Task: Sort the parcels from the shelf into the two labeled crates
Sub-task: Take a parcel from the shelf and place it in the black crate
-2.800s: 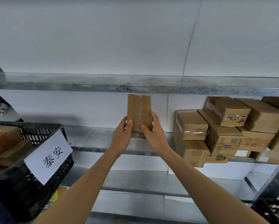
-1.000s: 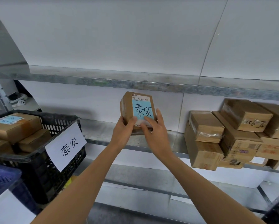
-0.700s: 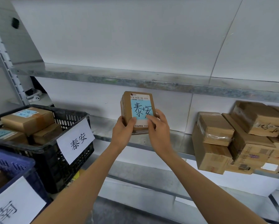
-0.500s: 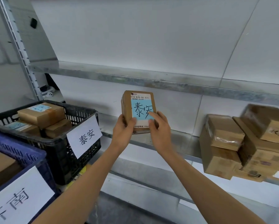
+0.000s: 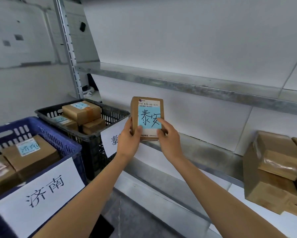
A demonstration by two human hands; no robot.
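The blue-labelled cardboard parcel (image 5: pixel 149 115) is held upright over the front edge of the shelf (image 5: pixel 204 152), gripped low down by the left hand (image 5: pixel 128 140) and right hand (image 5: pixel 169 140).

- A parcel-sorting storeroom.
- A galvanised steel shelf (image 5: pixel 187 84) crosses the middle of the frame against a bare white wall (image 5: pixel 195 31).
- Taped cardboard parcels (image 5: pixel 273 169) are stacked at the right edge.
- A blue crate (image 5: pixel 58 134) at lower left and a black crate (image 5: pixel 94 152) behind it carry handwritten signs and hold labelled boxes.
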